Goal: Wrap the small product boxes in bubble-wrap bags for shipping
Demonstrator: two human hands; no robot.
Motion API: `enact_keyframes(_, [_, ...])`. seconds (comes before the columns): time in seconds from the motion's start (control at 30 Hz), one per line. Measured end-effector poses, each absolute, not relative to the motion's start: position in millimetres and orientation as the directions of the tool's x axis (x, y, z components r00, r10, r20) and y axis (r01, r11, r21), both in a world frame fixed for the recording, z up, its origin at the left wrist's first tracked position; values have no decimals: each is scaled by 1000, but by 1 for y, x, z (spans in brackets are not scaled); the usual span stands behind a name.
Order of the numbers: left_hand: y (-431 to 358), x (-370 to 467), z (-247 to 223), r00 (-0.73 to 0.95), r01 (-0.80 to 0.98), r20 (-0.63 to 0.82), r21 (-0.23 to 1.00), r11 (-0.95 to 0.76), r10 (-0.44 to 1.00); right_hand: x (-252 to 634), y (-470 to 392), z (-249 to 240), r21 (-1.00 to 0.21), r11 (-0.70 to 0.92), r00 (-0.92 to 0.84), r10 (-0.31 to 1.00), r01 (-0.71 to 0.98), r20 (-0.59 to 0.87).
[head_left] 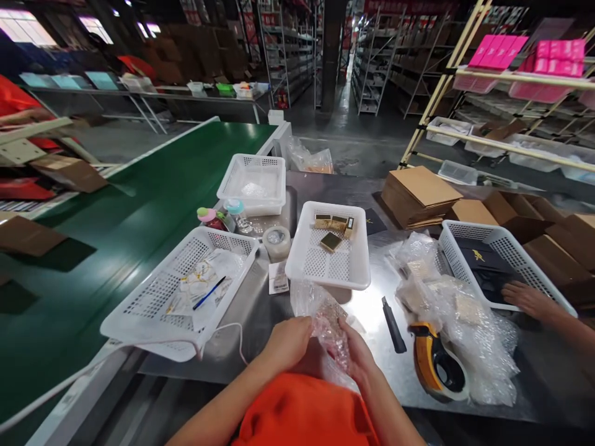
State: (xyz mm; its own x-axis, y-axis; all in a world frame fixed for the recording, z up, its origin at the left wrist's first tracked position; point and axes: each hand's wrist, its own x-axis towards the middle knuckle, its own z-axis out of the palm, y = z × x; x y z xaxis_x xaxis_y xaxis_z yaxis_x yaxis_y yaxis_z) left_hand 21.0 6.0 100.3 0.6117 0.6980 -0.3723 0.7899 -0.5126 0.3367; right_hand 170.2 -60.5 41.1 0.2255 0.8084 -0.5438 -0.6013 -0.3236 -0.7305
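Between my two hands, close to my body at the table's front edge, is a piece of clear bubble wrap (332,331). My left hand (289,341) has its fingers closed on the wrap's left side. From the right, my right hand (359,352) grips the same wrap, thumb near its top. Something brownish shows through the plastic, but I cannot make out what it is. Just beyond stands a white basket (328,275) with several small gold boxes (331,241) in it. A dark utility knife (394,325) lies to the right of my hands.
An orange tape dispenser (425,359) and bubble-wrapped packs (465,322) lie at the right. Another person's hand (530,298) reaches into a basket (553,291) there. Leftward are a tape roll (276,243), a basket with a pen (209,293) and a green conveyor (153,179). Cardboard (421,189) is stacked behind.
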Motion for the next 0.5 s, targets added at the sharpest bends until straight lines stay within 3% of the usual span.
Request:
enact_keyframes(0.07, [8,21,100,585,808,-353,323,-492,730,162,-64,35,-799,-321,339,779,-508,-528])
enact_keyframes(0.17, [11,23,100,602,794,-300,329,-511,740,156,-71,26,-960,-263,556,785,-100,-273])
enact_keyframes(0.27, [11,27,100,650,754,-227,313,-578,725,155,-78,25,-953,-209,517,853,220,-68])
enact_keyframes(0.33, [7,30,99,686,724,-206,289,-626,698,156,-80,27,-956,-197,477,876,218,-72])
enact_keyframes(0.5, [-7,35,94,771,637,-269,307,-707,578,155,-73,29,-962,-257,434,859,-93,-272])
